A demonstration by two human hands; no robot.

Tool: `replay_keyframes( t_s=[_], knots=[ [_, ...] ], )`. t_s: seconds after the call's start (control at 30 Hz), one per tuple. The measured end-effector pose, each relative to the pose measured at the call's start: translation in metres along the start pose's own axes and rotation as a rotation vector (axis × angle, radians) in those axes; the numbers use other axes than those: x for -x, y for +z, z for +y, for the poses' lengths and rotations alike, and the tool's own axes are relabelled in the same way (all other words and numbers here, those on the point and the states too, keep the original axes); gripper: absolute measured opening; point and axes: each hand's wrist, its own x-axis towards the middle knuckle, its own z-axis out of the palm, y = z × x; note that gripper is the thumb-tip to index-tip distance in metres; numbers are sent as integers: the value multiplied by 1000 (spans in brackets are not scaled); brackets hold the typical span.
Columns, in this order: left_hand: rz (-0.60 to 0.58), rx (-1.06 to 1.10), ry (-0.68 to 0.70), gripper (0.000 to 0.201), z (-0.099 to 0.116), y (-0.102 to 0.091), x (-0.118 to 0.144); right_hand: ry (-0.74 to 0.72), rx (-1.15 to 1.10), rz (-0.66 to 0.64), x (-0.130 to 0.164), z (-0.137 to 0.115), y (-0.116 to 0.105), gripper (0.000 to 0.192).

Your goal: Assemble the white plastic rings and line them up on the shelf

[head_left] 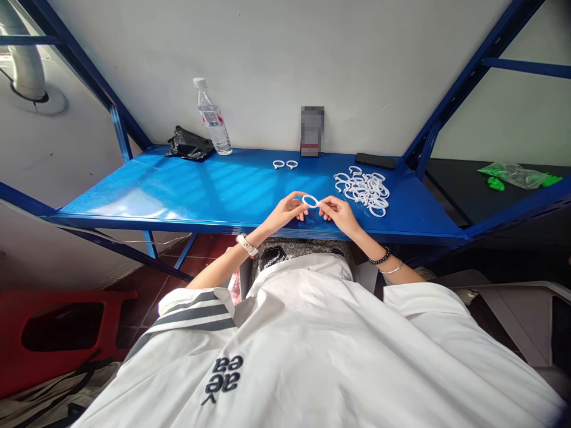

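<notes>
Left hand (289, 210) and right hand (334, 211) are pinching a white ring (309, 197) from opposite sides, near the blue table's (241, 205) front edge. They are apparently working one ring; the next move is probably calling for a steady pinch. Loose rings (366, 190) are lying toward three o'clock; at ten, a bottle (214, 119) is holding clear liquid (221, 141) and a black bag (190, 144) is hiding its contents.

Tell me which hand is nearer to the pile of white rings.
Right. The right hand is just to the left of the pile; the left hand is farther left, on the other side of the single ring that both hold.
</notes>
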Motion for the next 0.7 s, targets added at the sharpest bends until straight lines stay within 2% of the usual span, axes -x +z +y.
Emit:
replay_keyframes(
  t_s=[0.7],
  knots=[
    [-5,-8,6,49,-3,-1,-1,-13,30,-9,0,1,-1,41]
  ],
)
